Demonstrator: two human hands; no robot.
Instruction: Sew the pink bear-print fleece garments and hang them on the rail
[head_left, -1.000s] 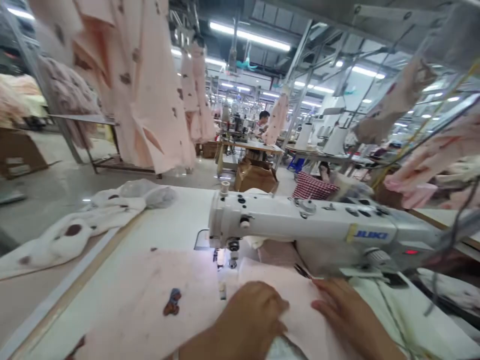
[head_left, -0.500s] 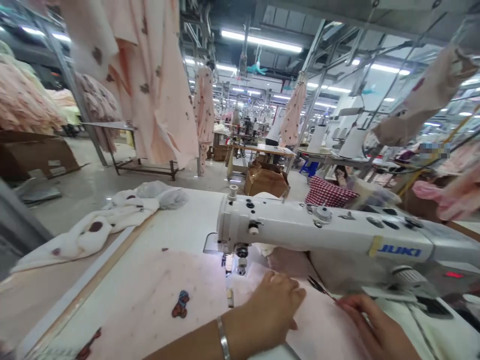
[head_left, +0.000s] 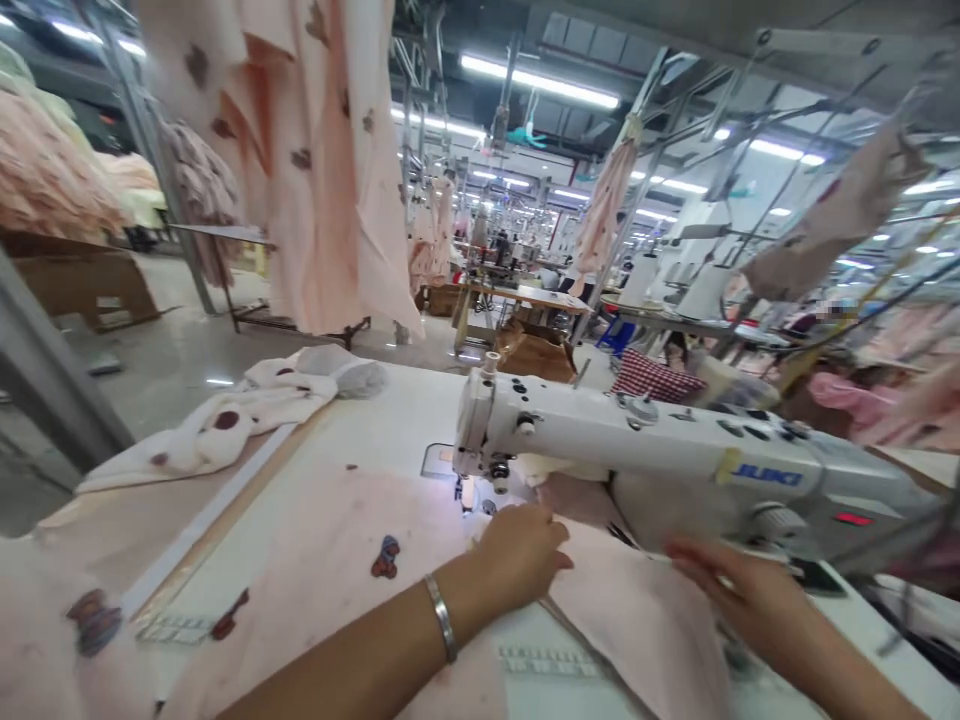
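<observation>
A white Juki sewing machine [head_left: 645, 450] stands on a white table [head_left: 390, 420]. Pale pink fabric [head_left: 322, 560] with small printed figures lies flat under its needle [head_left: 463, 492]. My left hand [head_left: 517, 555], a metal bangle on its wrist, rests with curled fingers on the fabric just in front of the needle. My right hand [head_left: 731, 585] lies on a second pink piece [head_left: 637, 620] below the machine's arm, fingers pressed down on the cloth. Whether either hand pinches the fabric is hard to make out.
A white fleecy garment with brown spots [head_left: 232, 420] is heaped at the table's far left. Pink garments [head_left: 330, 160] hang overhead. Cardboard boxes [head_left: 536, 350], other sewing stations and a red checked cloth [head_left: 652, 380] lie beyond. A metal post [head_left: 45, 370] stands at left.
My left hand has slid forward along the fabric to the needle. The right hand moved up under the machine's arm. The camera swung right and lower, showing more pink fabric at bottom left.
</observation>
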